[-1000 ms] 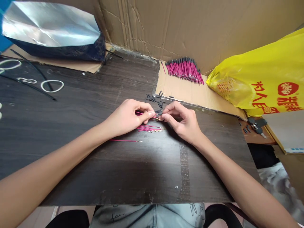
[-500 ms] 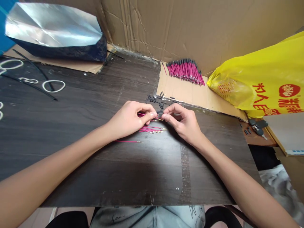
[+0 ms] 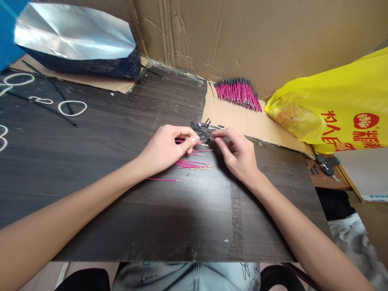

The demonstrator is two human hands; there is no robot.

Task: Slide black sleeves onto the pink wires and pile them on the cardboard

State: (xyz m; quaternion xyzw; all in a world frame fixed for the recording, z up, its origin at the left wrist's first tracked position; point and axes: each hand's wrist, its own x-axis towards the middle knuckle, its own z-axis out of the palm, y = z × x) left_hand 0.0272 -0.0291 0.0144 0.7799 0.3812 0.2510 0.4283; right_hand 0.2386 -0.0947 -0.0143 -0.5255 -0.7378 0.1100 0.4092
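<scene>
My left hand (image 3: pixel 176 145) is closed in a pinch on a pink wire (image 3: pixel 203 144), whose gold-coloured metal tip points to the right. Under and below that hand, several more pink wires (image 3: pixel 194 163) with metal ends lie on the dark table. One single wire (image 3: pixel 165 179) lies apart, nearer to me. My right hand (image 3: pixel 236 151) has its thumb and index fingertips drawn together at the edge of a small heap of short black tubes (image 3: pixel 201 130). Whether a tube is between those fingertips is too small to tell.
Behind the heap, a cardboard sheet (image 3: pixel 230 117) bears a pile of black-capped pink wires (image 3: pixel 238 95). A yellow plastic bag (image 3: pixel 333 97) stands at right, near keys (image 3: pixel 325 163). Back left are a silver-and-dark-blue bag (image 3: pixel 79 36), rubber bands (image 3: pixel 72 114) and long black tubes (image 3: pixel 45 108).
My right fingertips have moved slightly up and away from my left hand, toward the black tubes. My left hand has shifted a little upward, keeping its pinch. The view has shifted slightly.
</scene>
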